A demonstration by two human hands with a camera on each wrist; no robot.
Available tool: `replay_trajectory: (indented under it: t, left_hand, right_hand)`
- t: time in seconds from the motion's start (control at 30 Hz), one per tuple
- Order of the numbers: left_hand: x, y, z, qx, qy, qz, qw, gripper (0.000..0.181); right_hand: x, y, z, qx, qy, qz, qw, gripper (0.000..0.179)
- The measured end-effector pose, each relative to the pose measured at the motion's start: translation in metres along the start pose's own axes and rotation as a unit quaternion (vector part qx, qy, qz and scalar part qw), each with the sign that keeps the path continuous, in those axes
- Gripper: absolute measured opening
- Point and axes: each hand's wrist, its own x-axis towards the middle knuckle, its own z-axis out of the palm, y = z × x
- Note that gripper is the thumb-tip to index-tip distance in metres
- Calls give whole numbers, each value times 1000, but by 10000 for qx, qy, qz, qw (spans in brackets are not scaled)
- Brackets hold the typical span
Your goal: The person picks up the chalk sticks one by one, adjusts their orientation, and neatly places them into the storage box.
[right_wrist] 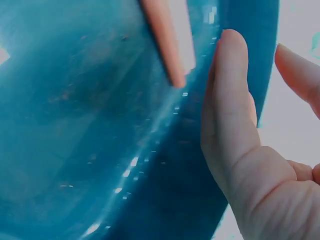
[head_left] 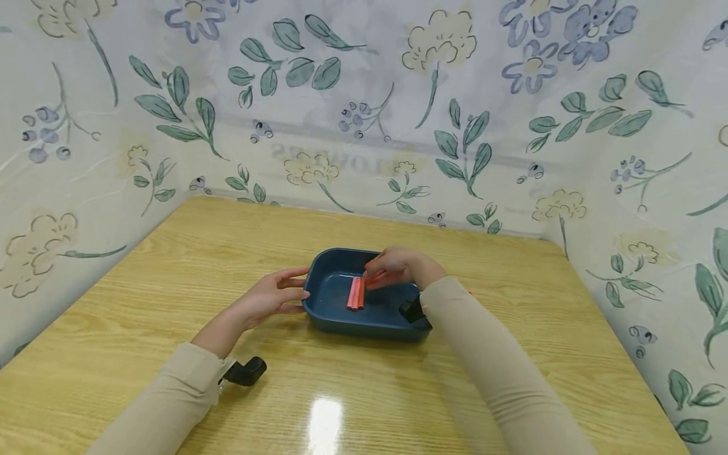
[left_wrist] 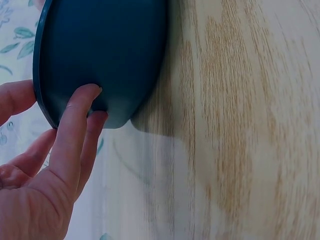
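Note:
A dark blue tray (head_left: 364,330) with rounded corners stands on the table. My left hand (head_left: 273,295) rests at its left end; in the left wrist view, its fingers (left_wrist: 75,117) lie nearly straight against the outer wall, with another fingertip right at the rim. Two pink sticks (head_left: 352,294) and an orange stick (head_left: 361,297) lie side by side inside the tray. My right hand (head_left: 395,265) reaches over the tray from the right, its fingertips beside the sticks. In the right wrist view, the right hand's extended fingers (right_wrist: 231,85) overlap the tray wall, below an orange stick (right_wrist: 165,45).
The wood-grain table (head_left: 256,234) extends around the tray. Flower-printed cloth (head_left: 364,133) hangs along the back and both sides. A small red tip (head_left: 469,292) shows beyond the right sleeve. Black wrist mounts (head_left: 246,371) sit on both cuffs.

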Motion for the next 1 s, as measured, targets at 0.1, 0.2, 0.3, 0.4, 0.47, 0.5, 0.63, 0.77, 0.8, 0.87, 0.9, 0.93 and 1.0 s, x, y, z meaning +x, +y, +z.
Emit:
replay_trajectory:
  t: [0.1,0.2,0.3,0.4,0.47,0.5,0.63,0.77,0.8,0.87,0.9,0.93,1.0]
  left_hand:
    - [0,-1,0,-8,-19,-5,10000,63]
    - [0,-1,0,-21,-28,-4,10000,63]
    - [-1,0,0,-2,-32,11,10000,63]
    - [-1,0,0,27,-59,45,10000,63]
    - [-1,0,0,27,-80,68,9999,64]
    - [-1,0,0,26,-88,76,9999,64]
    - [-1,1,0,19,-74,88,9999,63]
    - [-1,0,0,16,-40,51,10000,63]
    - [-1,0,0,7,-41,44,10000,63]
    - [-1,0,1,5,-31,40,10000,63]
    - [-1,0,1,8,-33,47,10000,63]
    - [-1,0,1,5,-28,49,10000,63]
    - [-1,-1,1,8,-25,59,10000,63]
  right_hand:
    - [-5,-3,-1,95,-38,-164,9998,44]
    - [-12,-6,-1,107,-137,-413,9990,45]
    - [-21,-8,-1,105,-260,-712,9971,47]
    - [-31,-8,-1,87,-325,-975,9947,49]
    - [-39,-7,-3,36,-332,-1133,9930,49]
    - [-42,-6,-4,20,-315,-1202,9922,48]
    - [-54,1,-10,-73,-167,-1438,9894,48]
    - [-65,12,-19,14,-52,-1595,9872,51]
    - [-68,16,-22,82,-21,-1617,9868,51]
    - [-73,22,-27,138,41,-1688,9855,51]
    - [-75,26,-30,158,66,-1727,9848,50]
    - [-77,30,-32,177,119,-1756,9842,49]
    - [-81,36,-37,218,241,-1805,9830,48]
